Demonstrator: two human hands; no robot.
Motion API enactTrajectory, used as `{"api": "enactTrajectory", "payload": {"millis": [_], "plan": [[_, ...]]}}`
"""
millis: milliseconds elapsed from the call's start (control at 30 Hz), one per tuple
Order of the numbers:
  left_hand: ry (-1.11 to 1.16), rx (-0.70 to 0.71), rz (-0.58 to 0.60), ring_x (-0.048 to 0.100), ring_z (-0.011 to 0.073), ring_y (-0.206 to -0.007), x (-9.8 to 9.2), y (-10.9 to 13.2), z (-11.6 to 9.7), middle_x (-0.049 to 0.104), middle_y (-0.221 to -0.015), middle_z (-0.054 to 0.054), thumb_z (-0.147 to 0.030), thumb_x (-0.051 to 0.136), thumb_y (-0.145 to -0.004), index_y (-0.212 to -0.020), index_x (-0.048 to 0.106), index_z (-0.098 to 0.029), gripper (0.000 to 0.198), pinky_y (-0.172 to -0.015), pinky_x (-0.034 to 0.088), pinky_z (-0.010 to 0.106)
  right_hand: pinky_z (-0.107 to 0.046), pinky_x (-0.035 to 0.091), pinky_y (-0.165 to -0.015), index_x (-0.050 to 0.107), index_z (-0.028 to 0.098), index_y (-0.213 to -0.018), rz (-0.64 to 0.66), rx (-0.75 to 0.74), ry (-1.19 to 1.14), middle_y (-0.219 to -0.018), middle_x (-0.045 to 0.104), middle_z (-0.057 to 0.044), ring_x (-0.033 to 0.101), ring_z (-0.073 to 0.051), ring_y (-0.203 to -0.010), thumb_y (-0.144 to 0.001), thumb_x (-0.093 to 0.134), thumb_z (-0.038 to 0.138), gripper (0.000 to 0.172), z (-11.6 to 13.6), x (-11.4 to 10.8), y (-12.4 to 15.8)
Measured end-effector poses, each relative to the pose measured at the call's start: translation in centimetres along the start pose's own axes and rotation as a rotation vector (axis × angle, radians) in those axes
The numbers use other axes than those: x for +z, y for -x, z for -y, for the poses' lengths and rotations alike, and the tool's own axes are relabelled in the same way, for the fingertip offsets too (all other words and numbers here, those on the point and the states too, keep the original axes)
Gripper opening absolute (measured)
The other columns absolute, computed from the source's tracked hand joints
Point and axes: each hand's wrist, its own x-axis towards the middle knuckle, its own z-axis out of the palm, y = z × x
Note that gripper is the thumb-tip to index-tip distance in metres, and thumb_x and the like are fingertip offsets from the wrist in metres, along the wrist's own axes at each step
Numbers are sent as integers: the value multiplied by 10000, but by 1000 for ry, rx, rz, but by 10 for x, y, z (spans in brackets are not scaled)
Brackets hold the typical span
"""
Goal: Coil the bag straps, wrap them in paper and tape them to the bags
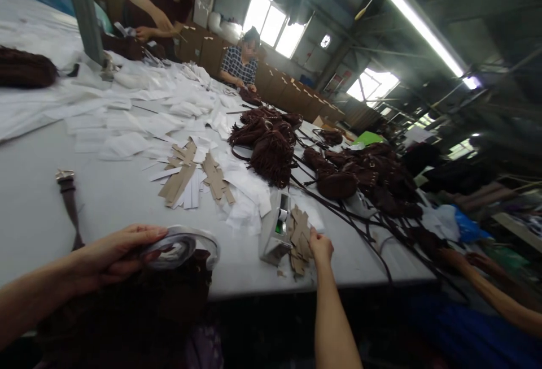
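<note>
My left hand (131,250) pinches a coiled whitish strap or roll (180,246), held over a dark brown bag (139,307) at the table's front edge. Farther right, my right hand (322,246) has its fingers closed at the edge of a pile of tan card strips (300,239); whether it grips one is too small to tell. Just left of that pile stands a grey tape dispenser (275,236). More tan strips (180,179) lie on white paper pieces behind it.
Brown fringed bags (271,151) and long straps cover the table's (114,188) right side. A buckled strap (68,199) lies left. White paper (127,98) is heaped behind a metal post (84,13). Two people work across the table; another person's arm (491,290) reaches in at right.
</note>
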Motion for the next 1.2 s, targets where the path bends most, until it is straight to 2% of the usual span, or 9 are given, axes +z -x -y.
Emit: {"api": "enactTrajectory", "payload": {"millis": [133,300,400,567,700,833,933,1033,1200], "plan": [[33,5,3,163,-6,-342,5,4,1,493,-559,-22,-457,677,-769,-689,598,-142,335,-310,75,141,-382,465,-649,715,140,-681,97,36,-56,-822,707,-228,656,-333,-792,-709,590,584,461,11,26,-11],[73,-12,64,179,-25,-337,11,9,2,612,-735,28,-397,671,-795,-780,594,-133,275,-298,72,122,-414,465,-704,643,172,-570,140,38,-166,-744,699,-190,640,-352,-819,-587,721,439,279,19,42,-23],[93,19,65,160,-16,-333,12,11,3,548,-620,-17,-403,647,-814,-759,584,-130,286,-291,80,117,-427,472,-708,613,178,-554,93,51,-283,-655,673,-161,641,-351,-784,-592,702,415,256,15,39,-28],[132,81,23,125,-10,-320,12,6,4,416,-495,-72,-430,609,-829,-702,559,-129,330,-280,85,111,-410,506,-677,626,111,-915,-102,80,-547,-793,678,-151,640,-315,-810,-683,578,517,470,9,12,-19],[219,102,10,163,-18,-313,10,-2,5,475,-572,-60,-388,596,-838,-725,548,-133,284,-273,95,106,-313,527,-599,606,154,-926,-47,8,-962,-775,660,-68,623,-194,-651,-680,583,592,502,23,-28,44],[290,110,-31,190,-28,-304,12,-9,9,528,-672,-48,-356,568,-856,-784,542,-140,229,-271,108,104,-221,437,-412,623,172,-1016,484,-67,-1172,-658,640,-9,524,-113,-456,-609,772,485,535,59,-56,162],[258,145,-60,191,-26,-297,16,-10,10,525,-660,-50,-372,570,-852,-783,526,-145,241,-269,116,105,-175,278,-318,662,139,-977,896,-130,-1091,-475,493,59,368,-62,-346,-686,711,528,489,90,-48,237],[163,188,-70,196,-15,-291,21,-5,10,486,-592,-64,-435,591,-827,-736,506,-149,312,-262,128,115,-180,216,-291,677,112,-862,957,-102,-1052,-420,426,74,312,-54,-318,-680,680,570,493,113,-28,274],[-31,297,-76,208,2,-267,30,5,15,462,-546,-79,-535,588,-797,-742,493,-168,384,-247,153,141,-179,217,-294,657,122,-794,882,-100,-1083,-399,414,82,318,-54,-310,-701,662,540,429,138,-9,292]]}}
